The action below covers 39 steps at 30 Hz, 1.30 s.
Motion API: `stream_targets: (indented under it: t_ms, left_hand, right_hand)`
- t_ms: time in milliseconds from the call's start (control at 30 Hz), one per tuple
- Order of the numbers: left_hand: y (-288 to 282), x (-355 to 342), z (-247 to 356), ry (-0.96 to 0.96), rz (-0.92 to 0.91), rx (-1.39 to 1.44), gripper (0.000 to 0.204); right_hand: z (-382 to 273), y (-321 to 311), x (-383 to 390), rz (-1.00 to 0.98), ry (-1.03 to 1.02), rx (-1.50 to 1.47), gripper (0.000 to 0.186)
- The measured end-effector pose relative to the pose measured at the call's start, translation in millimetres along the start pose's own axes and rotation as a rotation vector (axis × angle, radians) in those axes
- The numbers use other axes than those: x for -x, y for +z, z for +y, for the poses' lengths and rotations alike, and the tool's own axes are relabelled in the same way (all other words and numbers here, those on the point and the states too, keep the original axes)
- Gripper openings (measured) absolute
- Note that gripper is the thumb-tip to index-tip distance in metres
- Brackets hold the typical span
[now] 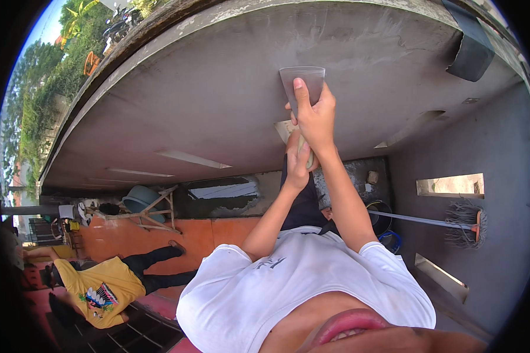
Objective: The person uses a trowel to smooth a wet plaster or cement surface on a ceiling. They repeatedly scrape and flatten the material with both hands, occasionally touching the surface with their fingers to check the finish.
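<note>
My right hand (pixel 316 120) is closed on a wide putty knife (pixel 303 76), its thumb pressed flat on the grey metal blade. The blade's broad edge lies at the surface of a grey plastered wall (pixel 218 100) in front of me. Just below, my left hand (pixel 299 167) is wrapped round a pale yellow-green handle (pixel 305 154). Overlapping hands hide whether this handle belongs to the same putty knife. Faint lighter smears show on the wall above the blade.
Narrow slots pierce the wall. A mop (pixel 467 225) leans at the right, beside a dark bucket (pixel 380 216). Left stand a wooden sawhorse (pixel 159 212) and a grey-blue basin (pixel 140 200). A person in a yellow shirt (pixel 106 288) is at lower left; black sheeting (pixel 472 53) hangs upper right.
</note>
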State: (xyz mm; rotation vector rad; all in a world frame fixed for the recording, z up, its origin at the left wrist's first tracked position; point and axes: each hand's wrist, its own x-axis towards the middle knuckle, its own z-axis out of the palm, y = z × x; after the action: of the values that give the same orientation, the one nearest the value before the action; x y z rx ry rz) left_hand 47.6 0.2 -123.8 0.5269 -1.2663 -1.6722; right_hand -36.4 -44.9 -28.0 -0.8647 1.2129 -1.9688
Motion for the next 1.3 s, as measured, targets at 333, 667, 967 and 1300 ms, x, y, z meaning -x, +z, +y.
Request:
stream_targets:
  t_ms: [333,667,967,1300]
  left_hand:
    - [-0.4,2.7,23.7,-0.072,0.027,-0.106,0.041]
    - [-3.7,-8.2,28.9,-0.004,-0.007,-0.139,0.034]
    - [-1.6,1.1,28.4,-0.061,-0.007,-0.102,0.035]
    - [-2.6,-4.5,30.7,-0.032,-0.004,-0.15,0.034]
  right_hand:
    - [-10.8,7.8,-1.8,-0.06,0.131,-0.112,0.035]
    - [-16.3,11.9,-8.2,-0.073,0.108,-0.137,0.036]
    - [-12.1,13.1,-3.1,-0.043,0.133,-0.143,0.033]
    - [-18.4,13.8,-7.8,-0.076,0.179,-0.162,0.035]
